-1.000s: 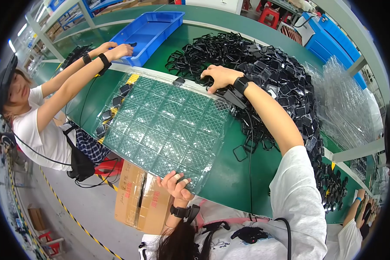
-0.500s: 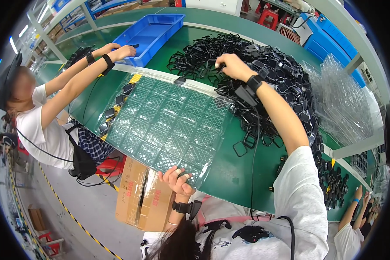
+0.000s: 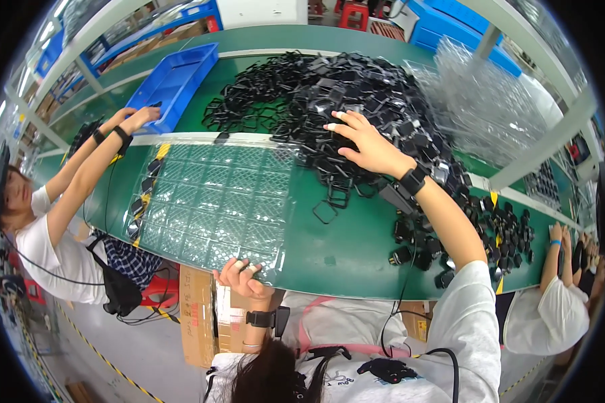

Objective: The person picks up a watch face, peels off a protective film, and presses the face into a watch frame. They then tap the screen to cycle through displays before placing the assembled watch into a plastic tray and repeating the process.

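Note:
A clear plastic blister tray (image 3: 215,201) with rows of square pockets lies on the green table in front of me. My left hand (image 3: 243,279) has its fingers curled over the tray's near right corner, gripping it; some fingertips wear pale covers. Over the large heap of black square frames (image 3: 383,94), my right hand (image 3: 370,144) is spread with fingers apart and nothing visible in it. Whether its fingertips touch the pieces I cannot tell. Thin loose frames (image 3: 326,212) lie at the heap's near edge.
At the left a co-worker (image 3: 54,221) reaches into a blue bin (image 3: 175,80). Black pieces (image 3: 139,203) line the tray's left side along yellow tape. Clear plastic trays (image 3: 484,94) are stacked at the back right. Black parts (image 3: 504,235) cluster on the right; a cardboard box (image 3: 196,316) stands below.
The whole view has turned, shifting the scene leftward. My right hand has gone from curled fingers among the frames to spread fingers nearer me. My left hand stays on the tray corner.

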A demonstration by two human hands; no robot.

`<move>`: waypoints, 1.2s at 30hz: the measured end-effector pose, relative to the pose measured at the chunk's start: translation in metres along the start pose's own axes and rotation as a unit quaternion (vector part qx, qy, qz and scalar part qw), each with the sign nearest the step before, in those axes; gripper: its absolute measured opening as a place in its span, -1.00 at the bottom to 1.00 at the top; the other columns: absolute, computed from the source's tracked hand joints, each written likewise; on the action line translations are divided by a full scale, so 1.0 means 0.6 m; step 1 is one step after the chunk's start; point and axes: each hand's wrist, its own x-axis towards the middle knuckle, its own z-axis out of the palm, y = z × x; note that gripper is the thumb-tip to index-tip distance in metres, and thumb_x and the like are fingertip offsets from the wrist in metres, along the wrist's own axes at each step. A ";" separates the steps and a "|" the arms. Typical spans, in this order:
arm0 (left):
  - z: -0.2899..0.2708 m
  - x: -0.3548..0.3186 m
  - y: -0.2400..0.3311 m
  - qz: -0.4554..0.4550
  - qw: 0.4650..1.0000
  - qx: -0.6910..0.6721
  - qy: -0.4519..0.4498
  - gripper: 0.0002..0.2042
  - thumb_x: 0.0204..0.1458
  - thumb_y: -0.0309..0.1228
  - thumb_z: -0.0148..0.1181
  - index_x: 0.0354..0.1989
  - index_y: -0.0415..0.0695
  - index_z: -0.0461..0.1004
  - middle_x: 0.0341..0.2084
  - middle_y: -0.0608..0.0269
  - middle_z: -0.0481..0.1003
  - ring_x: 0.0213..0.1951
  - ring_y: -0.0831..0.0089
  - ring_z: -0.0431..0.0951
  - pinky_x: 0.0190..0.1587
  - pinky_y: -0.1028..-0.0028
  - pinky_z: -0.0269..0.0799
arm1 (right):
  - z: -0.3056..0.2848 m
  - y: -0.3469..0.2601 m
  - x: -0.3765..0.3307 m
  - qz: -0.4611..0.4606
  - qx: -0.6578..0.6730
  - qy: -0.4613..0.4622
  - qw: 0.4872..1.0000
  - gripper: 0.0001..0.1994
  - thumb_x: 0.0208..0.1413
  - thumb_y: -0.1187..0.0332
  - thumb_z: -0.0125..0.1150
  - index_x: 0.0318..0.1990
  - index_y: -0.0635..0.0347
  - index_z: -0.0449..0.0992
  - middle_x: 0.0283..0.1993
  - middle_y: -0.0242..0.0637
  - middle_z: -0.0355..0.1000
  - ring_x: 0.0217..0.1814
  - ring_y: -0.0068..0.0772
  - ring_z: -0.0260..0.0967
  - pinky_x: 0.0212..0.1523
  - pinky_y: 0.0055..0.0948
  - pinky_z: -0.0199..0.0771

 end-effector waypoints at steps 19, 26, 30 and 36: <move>-0.018 0.001 -0.020 -0.003 0.999 0.024 -0.037 -0.61 0.09 -0.20 -0.37 -0.58 -0.09 0.36 -0.36 0.24 0.41 -0.05 0.23 0.35 0.24 0.09 -0.18 | -0.076 -0.160 -0.429 0.057 0.281 -0.035 0.957 -0.65 -0.08 0.48 0.27 -0.08 0.16 0.42 0.19 -0.14 0.19 0.28 0.07 0.03 0.22 -0.08 0.14; -0.037 0.046 0.048 0.000 0.996 0.021 -0.082 -0.75 0.09 -0.34 -0.22 -0.41 -0.15 0.41 -0.27 0.19 0.44 -0.03 0.21 0.35 0.23 0.12 -0.17 | -0.022 -0.168 -0.456 0.098 0.176 0.092 0.975 -0.66 -0.12 0.52 0.27 -0.12 0.17 0.43 0.18 -0.11 0.21 0.27 0.10 0.04 0.20 -0.07 0.16; -0.025 0.075 0.152 0.019 0.997 -0.046 -0.051 -0.84 0.01 -0.53 -0.06 -0.25 -0.18 0.42 -0.18 0.13 0.45 -0.01 0.19 0.35 0.18 0.16 0.01 | -0.019 -0.162 -0.449 0.130 0.136 0.132 0.973 -0.67 -0.15 0.56 0.26 -0.15 0.18 0.44 0.16 -0.10 0.23 0.24 0.10 0.08 0.16 -0.07 0.19; 0.049 0.051 0.335 -0.018 0.848 -0.296 -0.439 -0.64 -0.13 -0.55 0.22 -0.09 -0.21 0.36 -0.11 0.07 0.44 -0.05 0.12 0.39 0.02 0.27 0.28 | -0.004 -0.173 -0.452 0.150 0.089 0.172 0.970 -0.69 -0.17 0.61 0.23 -0.19 0.19 0.44 0.12 -0.11 0.26 0.17 0.07 0.15 0.10 -0.10 0.25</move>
